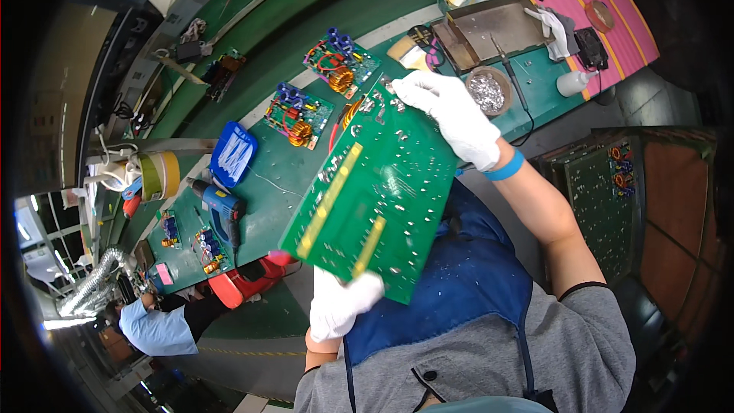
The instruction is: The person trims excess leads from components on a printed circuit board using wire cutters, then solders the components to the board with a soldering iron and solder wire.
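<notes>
A large green circuit board is held up tilted before my chest, its soldered underside facing me with two yellow strips across it. My left hand, in a white glove, grips its lower edge; the fingers behind the board are hidden. At the upper right corner my right hand, gloved in white with a blue band at the wrist, pinches the edge. Orange coil windings and a red wire show past the board's far side. Two populated circuit boards lie on the green bench beyond it.
At right on the green bench are a metal tray, a bowl of solder scraps, a soldering iron, a brush and a white bottle. Leftward are a blue basket and a heat gun. Another person works farther left.
</notes>
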`<state>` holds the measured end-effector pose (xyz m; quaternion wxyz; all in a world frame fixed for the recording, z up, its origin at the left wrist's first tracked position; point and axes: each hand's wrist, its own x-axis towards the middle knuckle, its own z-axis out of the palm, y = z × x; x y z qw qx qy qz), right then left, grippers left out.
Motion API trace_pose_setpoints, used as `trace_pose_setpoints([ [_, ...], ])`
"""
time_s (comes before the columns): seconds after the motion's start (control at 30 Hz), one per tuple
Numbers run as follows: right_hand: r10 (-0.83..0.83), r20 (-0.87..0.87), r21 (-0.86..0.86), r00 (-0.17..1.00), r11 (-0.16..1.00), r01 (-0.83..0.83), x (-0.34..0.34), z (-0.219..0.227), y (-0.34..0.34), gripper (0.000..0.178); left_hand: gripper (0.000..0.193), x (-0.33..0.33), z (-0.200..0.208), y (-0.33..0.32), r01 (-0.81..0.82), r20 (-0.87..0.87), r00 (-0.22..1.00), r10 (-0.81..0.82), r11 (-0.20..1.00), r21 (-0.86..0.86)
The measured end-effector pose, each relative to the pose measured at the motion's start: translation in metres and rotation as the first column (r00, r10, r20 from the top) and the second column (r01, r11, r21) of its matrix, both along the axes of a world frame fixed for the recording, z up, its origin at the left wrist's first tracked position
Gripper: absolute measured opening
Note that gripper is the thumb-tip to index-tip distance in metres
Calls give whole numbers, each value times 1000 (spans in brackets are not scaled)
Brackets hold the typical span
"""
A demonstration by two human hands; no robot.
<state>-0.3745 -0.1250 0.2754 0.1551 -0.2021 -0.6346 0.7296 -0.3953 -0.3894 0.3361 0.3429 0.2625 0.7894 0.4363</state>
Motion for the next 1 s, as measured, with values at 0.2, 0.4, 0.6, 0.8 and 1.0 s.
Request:
trace_pose_setpoints([
  [0.2, 62, 118, -34, 991, 998, -58, 23, -70, 21, 25, 38, -6, -44, 31, -641, 788, 542, 292, 750, 162],
  [0.4, -602, 71, -989, 796, 64, 137, 80, -189, 111, 35, 10, 7, -46, 29, -750, 699, 522, 489, 653, 104],
  [0.6, -842, 152, -951, 517, -267, -155, 120, -226, 164, 43, 31, 9, -49, -8, -716, 743, 581, 332, 643, 272],
  [0.8, -806, 88, -993, 586, -22, 119, 117, -265, 206, 27, 26, 24, -32, -14, -706, 587, 652, 481, 668, 237],
  [1.0, -691, 189, -795, 698, 309, 522, 98, -244, 203, 18, 39, 30, -29, -31, -709, 565, 657, 499, 663, 240],
])
